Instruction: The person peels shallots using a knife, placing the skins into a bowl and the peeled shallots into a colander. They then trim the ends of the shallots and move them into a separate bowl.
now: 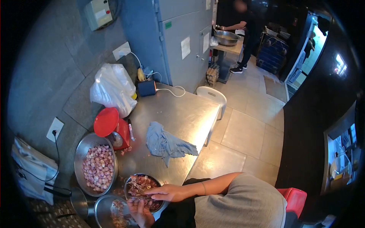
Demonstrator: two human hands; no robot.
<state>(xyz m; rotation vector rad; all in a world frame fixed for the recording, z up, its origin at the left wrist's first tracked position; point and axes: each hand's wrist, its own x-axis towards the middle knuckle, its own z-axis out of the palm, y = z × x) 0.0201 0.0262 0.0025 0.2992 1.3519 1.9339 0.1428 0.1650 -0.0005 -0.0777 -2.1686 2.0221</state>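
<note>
My right hand (167, 192) is closed around what looks like a small knife (141, 196), its thin blade pointing toward my left hand (140, 212). The left hand is palm up with curled fingers just below the blade; whatever it pinches is too small to make out. Both hands are over the near rim of a metal bowl (127, 186) of unpeeled shallots and reddish skins (141, 184). To the left, a large steel bowl (78, 167) holds many peeled shallots (98, 167). Beneath it, another metal bowl (99, 212) contains loose peelings (118, 213).
On the steel table (171, 110) lie a blue cloth (165, 140), a red scale (121, 131), a marker (131, 130), a plastic bag (113, 89) and a dark blue speaker-like box (147, 88). A white stool (213, 95) stands beyond the edge. Another person (251, 30) works at a far table.
</note>
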